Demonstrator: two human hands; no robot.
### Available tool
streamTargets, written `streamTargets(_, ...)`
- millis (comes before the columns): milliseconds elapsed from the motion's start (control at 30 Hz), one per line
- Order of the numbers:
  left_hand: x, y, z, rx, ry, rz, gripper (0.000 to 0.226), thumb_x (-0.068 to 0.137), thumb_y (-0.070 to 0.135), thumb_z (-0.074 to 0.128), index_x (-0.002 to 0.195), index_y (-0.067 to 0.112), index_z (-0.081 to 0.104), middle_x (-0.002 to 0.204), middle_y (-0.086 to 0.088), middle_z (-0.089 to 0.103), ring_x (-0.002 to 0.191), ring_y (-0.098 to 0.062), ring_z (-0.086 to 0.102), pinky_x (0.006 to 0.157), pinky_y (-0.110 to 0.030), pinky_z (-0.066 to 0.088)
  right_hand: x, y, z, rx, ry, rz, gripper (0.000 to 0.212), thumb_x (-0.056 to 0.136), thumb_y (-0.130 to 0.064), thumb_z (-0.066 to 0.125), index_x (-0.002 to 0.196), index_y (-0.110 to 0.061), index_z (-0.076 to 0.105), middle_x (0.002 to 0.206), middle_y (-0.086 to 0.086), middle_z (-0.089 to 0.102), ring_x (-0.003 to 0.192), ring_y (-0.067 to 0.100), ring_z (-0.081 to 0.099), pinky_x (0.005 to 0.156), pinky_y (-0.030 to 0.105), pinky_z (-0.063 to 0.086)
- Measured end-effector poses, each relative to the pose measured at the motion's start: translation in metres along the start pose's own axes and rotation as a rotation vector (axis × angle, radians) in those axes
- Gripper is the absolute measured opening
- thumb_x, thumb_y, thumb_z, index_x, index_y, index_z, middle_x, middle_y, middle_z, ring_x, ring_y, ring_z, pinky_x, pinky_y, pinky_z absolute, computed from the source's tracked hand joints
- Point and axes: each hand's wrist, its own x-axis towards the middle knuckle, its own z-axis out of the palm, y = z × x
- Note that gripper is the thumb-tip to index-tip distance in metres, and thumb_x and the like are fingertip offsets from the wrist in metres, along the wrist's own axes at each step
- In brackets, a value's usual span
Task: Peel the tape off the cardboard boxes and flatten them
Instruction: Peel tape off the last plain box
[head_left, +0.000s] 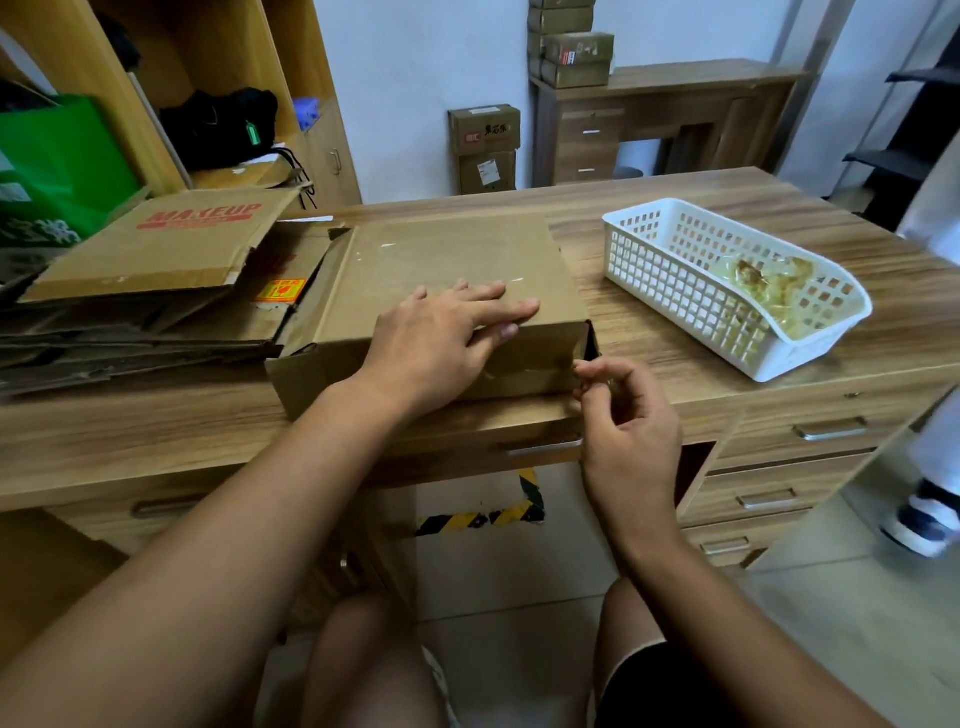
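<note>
Left hand (436, 343) flat on matte cardboard box (447, 260); right hand (628, 415) pinching its corner.

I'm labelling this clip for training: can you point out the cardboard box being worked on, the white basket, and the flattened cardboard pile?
cardboard box (447, 260), head view, on its bare top face.
white basket (670, 275), head view, on its near lattice wall.
flattened cardboard pile (156, 249), head view, on the top sheet.

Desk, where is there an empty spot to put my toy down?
Bare desk lies between the box and the white basket, and along the front edge left of the box. Behind the basket is free too. The left side is crowded with a pile of flattened cardboard. The hands, left and right, work at the box's front.
</note>
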Motion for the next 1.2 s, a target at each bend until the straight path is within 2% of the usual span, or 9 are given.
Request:
streamTargets(133,0.001,0.001,0.002,-0.019,0.005,-0.003,0.035,0.102,0.053,0.040,0.136,0.063,0.042,0.155,0.022,0.037,0.147,-0.012,0.030,0.120,-0.045,0.025,-0.007,-0.002,0.003,-0.029,-0.035,0.008,0.025,0.096,-0.003,0.054,0.101,-0.023,0.069,0.098,-0.008,0.069,0.093,0.013,0.066,0.082,0.044,0.057)
streamTargets(267,0.002,0.006,-0.002,0.000,-0.008,-0.016,0.035,0.102,0.055,0.040,0.135,0.063,0.043,0.155,0.023,0.037,0.147,-0.013,0.031,0.116,-0.042,0.029,-0.035,-0.021,0.027,-0.063,-0.221,-0.151,0.022,0.090,0.001,0.057,0.101,-0.013,0.070,0.095,-0.006,0.069,0.092,0.006,0.066,0.079,0.023,0.053)
streamTargets(467,0.004,-0.005,-0.009,-0.034,-0.033,-0.069,0.037,0.096,0.061,0.046,0.132,0.055,0.048,0.137,0.015,0.060,0.124,-0.021,0.056,0.085,-0.036,0.041,-0.021,-0.025,0.026,0.019,-0.229,-0.007,0.042,0.088,-0.017,0.068,0.127,-0.025,0.055,0.110,-0.003,0.061,0.099,0.011,0.063,0.082,0.023,0.054)
streamTargets(633,0.006,-0.021,-0.016,-0.233,-0.084,-0.108,0.026,0.095,0.056,0.053,0.120,0.053,0.052,0.135,0.021,0.059,0.124,-0.017,0.056,0.103,-0.046,0.045,-0.002,-0.017,0.008,-0.079,-0.148,0.011,0.070,0.084,-0.008,0.077,0.139,-0.029,0.040,0.123,0.002,0.047,0.084,0.012,0.059,0.075,0.019,0.053)
streamTargets(800,0.005,-0.023,-0.014,-0.256,-0.087,-0.094,0.025,0.093,0.059,0.050,0.118,0.057,0.050,0.136,0.023,0.058,0.125,-0.015,0.056,0.104,-0.048,0.044,0.016,-0.013,0.001,-0.079,-0.108,0.073,0.053,0.092,-0.003,0.067,0.131,-0.021,0.037,0.106,-0.003,0.056,0.077,-0.003,0.057,0.075,0.011,0.047)
streamTargets(867,0.005,-0.024,-0.013,-0.271,-0.096,-0.095,0.024,0.094,0.059,0.051,0.118,0.057,0.050,0.137,0.022,0.058,0.125,-0.015,0.055,0.104,-0.049,0.044,0.022,-0.011,-0.001,-0.098,-0.136,0.114,0.039,0.094,-0.007,0.065,0.121,-0.021,0.041,0.107,0.000,0.058,0.088,-0.002,0.059,0.082,0.015,0.049)
streamTargets(967,0.005,-0.024,-0.014,-0.290,-0.097,-0.097,0.024,0.094,0.059,0.051,0.118,0.059,0.049,0.137,0.022,0.058,0.126,-0.015,0.054,0.105,-0.050,0.044,0.027,0.001,-0.006,-0.158,-0.224,0.199,0.019,0.097,-0.021,0.064,0.112,-0.030,0.056,0.109,0.004,0.063,0.099,0.019,0.062,0.092,0.045,0.054)
streamTargets(1067,0.005,-0.023,-0.014,-0.293,-0.097,-0.106,0.023,0.094,0.058,0.052,0.117,0.060,0.049,0.137,0.022,0.057,0.126,-0.015,0.054,0.105,-0.050,0.044,0.027,0.003,-0.011,-0.137,-0.257,0.199,0.021,0.096,-0.028,0.066,0.110,-0.043,0.066,0.117,0.008,0.064,0.105,0.025,0.065,0.093,0.053,0.055)
streamTargets(1200,0.005,-0.022,-0.014,-0.269,-0.105,-0.108,0.023,0.095,0.058,0.051,0.118,0.061,0.047,0.137,0.021,0.057,0.124,-0.016,0.054,0.102,-0.049,0.046,0.026,0.001,-0.011,-0.074,-0.235,0.150,0.042,0.098,-0.017,0.065,0.135,-0.035,0.056,0.127,-0.004,0.064,0.112,0.007,0.063,0.094,0.025,0.055)
